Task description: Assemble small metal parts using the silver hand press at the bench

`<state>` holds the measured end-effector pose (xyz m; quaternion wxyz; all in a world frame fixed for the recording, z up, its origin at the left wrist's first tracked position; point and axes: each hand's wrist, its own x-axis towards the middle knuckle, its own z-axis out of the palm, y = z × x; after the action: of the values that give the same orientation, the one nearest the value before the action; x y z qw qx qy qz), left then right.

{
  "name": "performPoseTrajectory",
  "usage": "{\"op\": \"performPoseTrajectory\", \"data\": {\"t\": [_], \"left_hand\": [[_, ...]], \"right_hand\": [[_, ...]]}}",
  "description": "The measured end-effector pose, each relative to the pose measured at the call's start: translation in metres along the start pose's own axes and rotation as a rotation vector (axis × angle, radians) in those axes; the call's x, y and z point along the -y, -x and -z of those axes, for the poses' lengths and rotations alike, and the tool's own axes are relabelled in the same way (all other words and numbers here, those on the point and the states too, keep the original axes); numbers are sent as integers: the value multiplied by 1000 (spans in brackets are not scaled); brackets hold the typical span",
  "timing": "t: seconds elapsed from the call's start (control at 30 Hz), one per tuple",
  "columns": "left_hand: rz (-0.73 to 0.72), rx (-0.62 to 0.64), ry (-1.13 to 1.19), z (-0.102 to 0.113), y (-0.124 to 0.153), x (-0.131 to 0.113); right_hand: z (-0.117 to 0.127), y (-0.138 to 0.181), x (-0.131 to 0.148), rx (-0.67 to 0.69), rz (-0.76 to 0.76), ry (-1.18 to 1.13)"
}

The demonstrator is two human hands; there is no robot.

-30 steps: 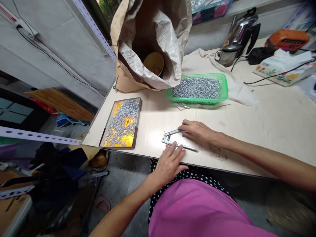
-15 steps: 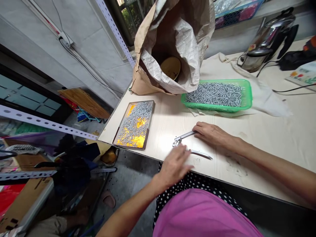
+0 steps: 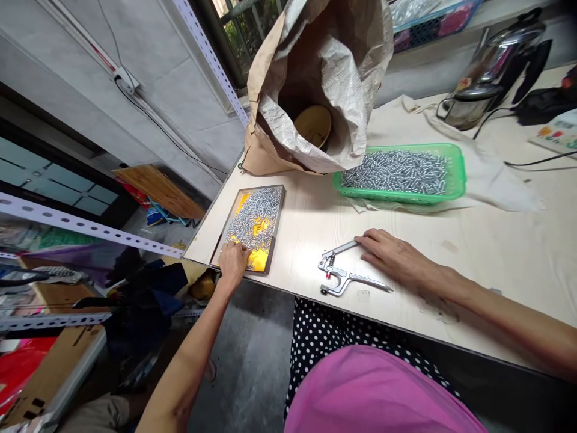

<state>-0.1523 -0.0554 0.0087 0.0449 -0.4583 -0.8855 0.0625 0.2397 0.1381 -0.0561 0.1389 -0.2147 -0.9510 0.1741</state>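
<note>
Metal snap pliers (image 3: 345, 279) lie on the table with their handles spread apart and a spring between them. My right hand (image 3: 390, 255) holds the end of the upper handle, its fingers closed over the tip. My left hand (image 3: 234, 263) is down in the near part of a shallow tray (image 3: 269, 255), fingers bent and drawn together among small silvery metal pins (image 3: 252, 219). Whatever those fingertips grip is too small to make out. Yellow shows through on the tray's floor between the pins.
A green plastic basket (image 3: 457, 174) full of similar metal pins stands behind my right hand. Left of it, a large open paper sack (image 3: 265, 141) holds a round yellowish container (image 3: 313, 126). At the back right are a steel kettle (image 3: 509, 57) and cables. The table's front edge runs below the pliers.
My left hand has moved from over the pliers leftward into the tray of pins, uncovering the pliers' jaw. My right hand stays at the upper handle.
</note>
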Motion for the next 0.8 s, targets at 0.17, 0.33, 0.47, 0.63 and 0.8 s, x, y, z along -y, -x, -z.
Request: {"op": "performPoseTrajectory", "data": {"t": [0.17, 0.33, 0.47, 0.63, 0.8], "left_hand": [[-44, 76, 28, 8, -7, -1], [-38, 39, 136, 20, -5, 2], [-17, 9, 585, 31, 18, -25], [-55, 303, 1099, 36, 59, -101], [34, 545, 1254, 21, 73, -149]], "right_hand": [[-1, 1, 0, -7, -15, -16], [4, 3, 8, -7, -51, -26], [16, 16, 24, -22, -41, -43], [20, 37, 43, 72, 16, -54], [2, 49, 49, 71, -65, -14]]}}
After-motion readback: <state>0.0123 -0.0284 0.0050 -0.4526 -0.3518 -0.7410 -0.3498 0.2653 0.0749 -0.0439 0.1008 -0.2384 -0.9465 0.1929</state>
